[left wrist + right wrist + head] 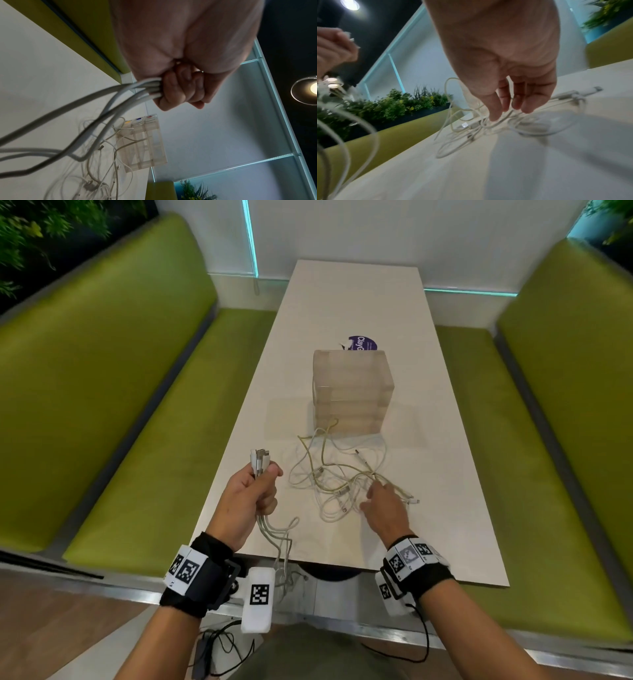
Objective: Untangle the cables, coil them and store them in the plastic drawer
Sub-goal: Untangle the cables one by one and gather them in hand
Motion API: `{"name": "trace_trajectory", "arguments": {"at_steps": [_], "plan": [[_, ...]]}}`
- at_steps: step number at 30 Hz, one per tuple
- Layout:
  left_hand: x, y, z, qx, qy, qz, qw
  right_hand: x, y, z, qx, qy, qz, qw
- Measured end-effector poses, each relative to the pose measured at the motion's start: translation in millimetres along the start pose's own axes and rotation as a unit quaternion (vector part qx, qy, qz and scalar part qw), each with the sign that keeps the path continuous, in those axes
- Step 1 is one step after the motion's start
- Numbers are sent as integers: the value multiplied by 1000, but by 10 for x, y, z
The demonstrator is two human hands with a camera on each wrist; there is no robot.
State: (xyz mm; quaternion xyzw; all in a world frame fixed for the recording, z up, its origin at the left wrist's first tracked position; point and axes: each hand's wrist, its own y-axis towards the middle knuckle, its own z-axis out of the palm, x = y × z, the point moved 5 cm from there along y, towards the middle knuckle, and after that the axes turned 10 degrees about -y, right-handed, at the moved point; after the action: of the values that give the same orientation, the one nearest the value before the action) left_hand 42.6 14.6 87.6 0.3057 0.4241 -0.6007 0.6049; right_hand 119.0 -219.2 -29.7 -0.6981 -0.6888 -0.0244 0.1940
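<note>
My left hand [255,491] grips a bundle of several white cables [259,462] above the table's left edge, plug ends sticking up. In the left wrist view the left hand [178,89] has its fingers curled round those cables [120,92], which trail down past the table's near edge. A tangle of white and yellowish cables [339,474] lies on the white table [445,508]. My right hand [380,501] reaches over it with straight fingers [494,109] touching the cable tangle [488,125]. The translucent plastic drawer unit [352,392] stands behind the tangle, drawers closed.
Green bench seats [137,457] flank the table on both sides. A purple round sticker [363,343] lies behind the drawer unit. Loose cable ends hang below the table's near edge [287,570]. Black leads [219,645] lie on the floor.
</note>
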Motion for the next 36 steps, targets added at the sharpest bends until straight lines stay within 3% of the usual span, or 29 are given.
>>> {"name": "trace_trajectory", "arguments": {"at_steps": [5,7,10,13,19,22,30,33,36], "plan": [[9,1,-30,-7,7,3,1000,-498,40,-228,-70,54,156,984],[53,20,-14,-8,-8,-7,1000,-710,46,-237,-50,84,196,976],[124,73,16,-6,-23,-29,999,-883,88,-198,-21,112,189,975],[162,105,71,26,9,-35,999,-932,62,-264,-60,174,182,966],[178,170,153,48,31,-13,998,-715,-89,-818,-161,328,75,928],[185,209,210,43,10,0,999,-488,-110,-1117,-177,389,4,904],[363,395,523,27,19,16,999,274,-193,-1354,-7,456,-167,874],[482,494,697,32,42,23,998,548,-197,-1299,16,436,-199,878],[536,537,808,45,26,20,998,688,-151,-1232,-8,430,-186,883]]}}
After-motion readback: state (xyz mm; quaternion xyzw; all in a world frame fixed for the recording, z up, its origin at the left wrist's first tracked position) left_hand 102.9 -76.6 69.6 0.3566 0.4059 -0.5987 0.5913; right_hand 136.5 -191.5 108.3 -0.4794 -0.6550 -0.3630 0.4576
